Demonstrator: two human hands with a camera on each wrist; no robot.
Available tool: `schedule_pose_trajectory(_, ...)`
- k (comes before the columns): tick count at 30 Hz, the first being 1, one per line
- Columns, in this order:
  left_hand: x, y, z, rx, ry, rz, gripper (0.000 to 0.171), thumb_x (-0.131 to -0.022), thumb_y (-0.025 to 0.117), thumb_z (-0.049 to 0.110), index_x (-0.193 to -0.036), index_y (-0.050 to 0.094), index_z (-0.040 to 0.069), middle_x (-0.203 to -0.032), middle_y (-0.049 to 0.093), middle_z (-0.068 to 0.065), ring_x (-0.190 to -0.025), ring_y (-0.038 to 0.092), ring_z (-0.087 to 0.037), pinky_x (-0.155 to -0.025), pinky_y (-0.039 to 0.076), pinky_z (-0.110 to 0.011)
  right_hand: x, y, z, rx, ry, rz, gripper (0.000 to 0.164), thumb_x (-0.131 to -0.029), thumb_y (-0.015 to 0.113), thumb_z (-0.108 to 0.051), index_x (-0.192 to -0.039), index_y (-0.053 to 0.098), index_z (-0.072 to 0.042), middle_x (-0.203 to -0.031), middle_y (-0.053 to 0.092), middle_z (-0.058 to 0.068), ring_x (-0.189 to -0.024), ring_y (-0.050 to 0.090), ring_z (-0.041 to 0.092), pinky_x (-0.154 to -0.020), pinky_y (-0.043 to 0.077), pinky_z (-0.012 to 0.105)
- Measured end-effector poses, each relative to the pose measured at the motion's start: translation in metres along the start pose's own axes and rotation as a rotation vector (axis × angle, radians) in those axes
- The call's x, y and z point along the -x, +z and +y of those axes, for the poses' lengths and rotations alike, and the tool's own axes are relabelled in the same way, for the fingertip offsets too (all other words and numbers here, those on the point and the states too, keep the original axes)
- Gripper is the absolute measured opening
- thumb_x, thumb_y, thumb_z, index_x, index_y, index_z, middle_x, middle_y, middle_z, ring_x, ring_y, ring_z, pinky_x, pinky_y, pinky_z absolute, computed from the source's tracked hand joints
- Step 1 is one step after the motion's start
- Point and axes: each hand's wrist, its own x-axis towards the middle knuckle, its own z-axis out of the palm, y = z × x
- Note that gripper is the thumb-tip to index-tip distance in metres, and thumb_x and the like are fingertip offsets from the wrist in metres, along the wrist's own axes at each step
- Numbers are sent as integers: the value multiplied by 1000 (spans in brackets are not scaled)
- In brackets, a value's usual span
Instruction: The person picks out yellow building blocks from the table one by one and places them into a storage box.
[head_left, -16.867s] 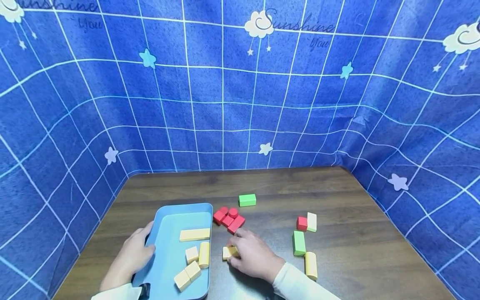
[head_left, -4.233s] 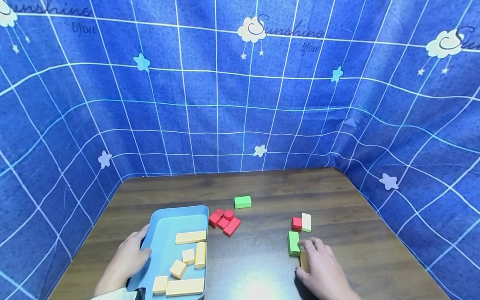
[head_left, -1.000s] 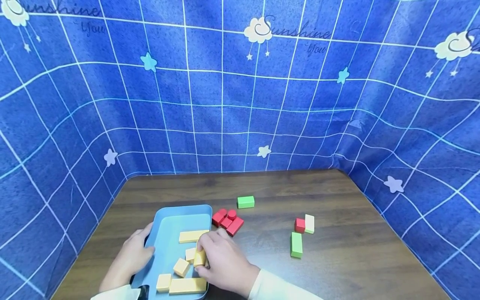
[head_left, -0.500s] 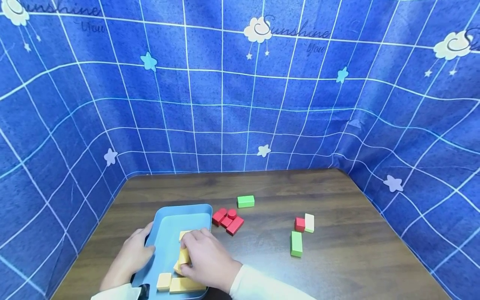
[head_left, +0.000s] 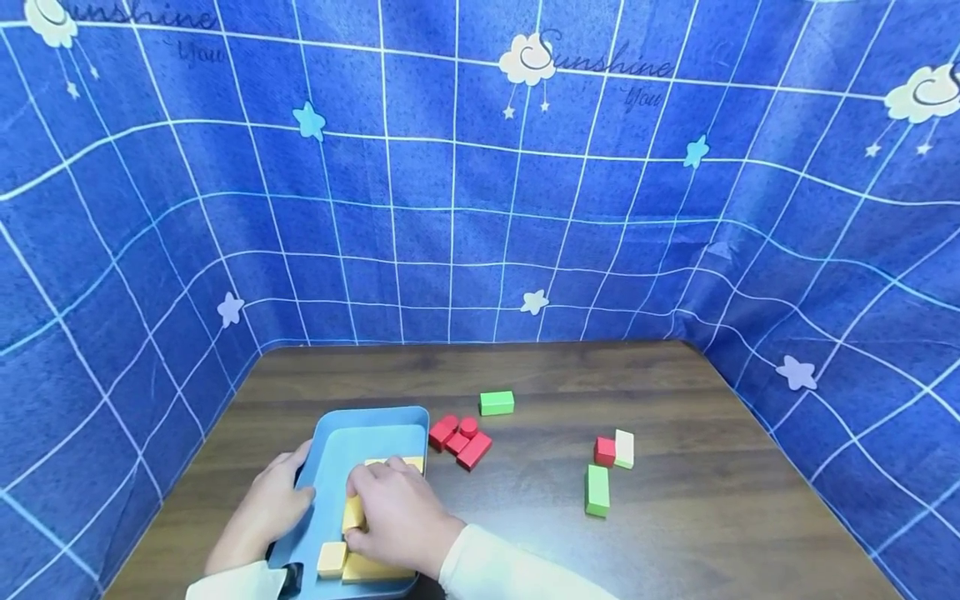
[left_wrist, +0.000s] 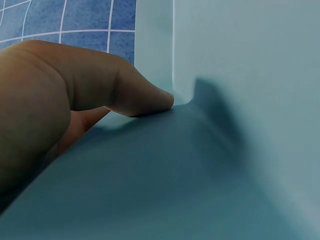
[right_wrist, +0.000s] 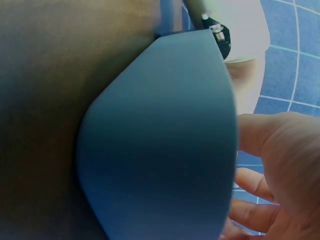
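My left hand (head_left: 266, 504) grips the left rim of a blue tray (head_left: 348, 442), its thumb (left_wrist: 120, 87) over the edge in the left wrist view. Inside the tray, my right hand (head_left: 401, 512) holds a yellow cylinder block (head_left: 352, 514) between thumb and fingers. A pale yellow cube (head_left: 332, 560) and a long yellow block (head_left: 375, 570) lie near the tray's front. Part of another long block (head_left: 412, 461) shows beyond the right hand, which hides the other blocks. In the right wrist view, the tray's outer wall (right_wrist: 160, 135) covers the held cylinder from sight.
Several red blocks (head_left: 474, 451) lie just right of the tray on the wooden table (head_left: 525, 533). Behind them is a green block (head_left: 497, 403). Farther right are a red cube (head_left: 604, 452), a pale block (head_left: 624, 448) and another green block (head_left: 597, 491). A blue curtain (head_left: 480, 192) surrounds the table.
The right hand has taken the cylinder from the table's right side and carried it left into the tray. Earlier, a yellow block moved from table to tray. The left hand stays on the rim.
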Motion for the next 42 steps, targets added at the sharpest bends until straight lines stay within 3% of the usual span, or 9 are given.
schedule_pose_trajectory(7,-1,-1,3,4,-10,-5,71,-81,58,7,-144,28,-4,-132,41,-33,-116,40,-48,-91,37,-67,-1,2,0,-18,39,-15,39,-71,73,-50,-96,52,-28,-80,49,-21,-83,40,7,-67,34,23)
schedule_pose_trajectory(18,-3,1,2,-2,-8,-5,71,-81,57,8,-144,27,-4,-132,42,-32,-116,40,-48,-91,37,-67,-5,5,-2,0,27,-42,35,-74,69,-51,-96,52,-30,-75,48,-21,-89,42,9,-74,36,27)
schedule_pose_trajectory(32,-9,7,1,-4,10,7,71,-79,59,8,-143,30,-4,-129,45,-31,-115,42,-46,-89,40,-65,-11,16,1,44,76,-121,35,-78,64,-54,-102,54,-31,-90,57,-18,-81,42,9,-78,39,33)
schedule_pose_trajectory(42,-13,0,0,-3,-16,-17,70,-82,56,10,-145,27,-3,-132,41,-32,-116,39,-49,-89,38,-67,-12,25,5,47,71,-105,30,-80,58,-53,-96,53,-29,-78,48,-18,-80,41,8,-78,38,33)
